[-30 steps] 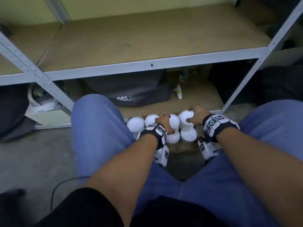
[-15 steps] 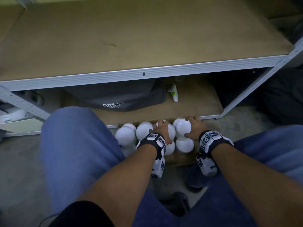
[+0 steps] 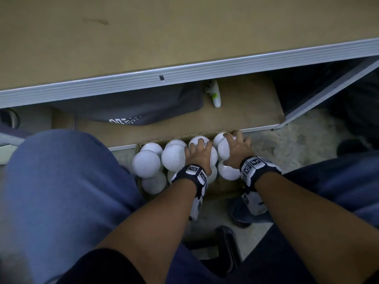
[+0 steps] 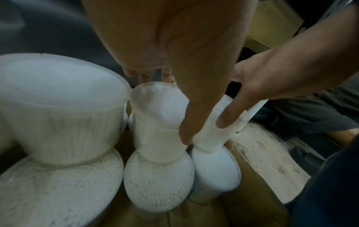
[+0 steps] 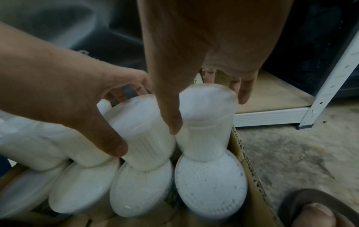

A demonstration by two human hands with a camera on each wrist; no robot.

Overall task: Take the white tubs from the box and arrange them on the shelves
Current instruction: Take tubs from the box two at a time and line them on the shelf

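White, round, lidded plastic tubs [image 3: 146, 163] stand stacked two high in an open brown cardboard box [image 3: 223, 192] on the grey concrete floor [image 3: 295, 144], just in front of the lowest shelf of a metal rack. The left hand [image 3: 200, 155] reaches down over an upper tub near the middle of the box [image 4: 161, 110]; in the left wrist view its thumb runs down the right side of that tub and the fingers [image 4: 144, 76] curl over the far rim, so it grips the tub. The right hand [image 3: 238, 149] does the same with the rightmost upper tub [image 5: 208, 113], thumb down the tub's near left side and fingers [image 5: 245, 90] over the far edge. Both gripped tubs appear to be touching the lids of the tubs below, though the blur leaves that uncertain. More stacked tubs fill the left part of the box, and none stands on the shelves.

Bare brown fibreboard forms the upper shelf [image 3: 184, 33], edged by a pale grey metal rail. On the lower shelf [image 3: 246, 111] lie a dark grey fabric bag with white lettering [image 3: 131, 108] and, to its right, a small white bottle [image 3: 215, 95]. Blue trouser legs frame the box on both sides, and a dark sandal [image 5: 312, 204] shows at the near right.
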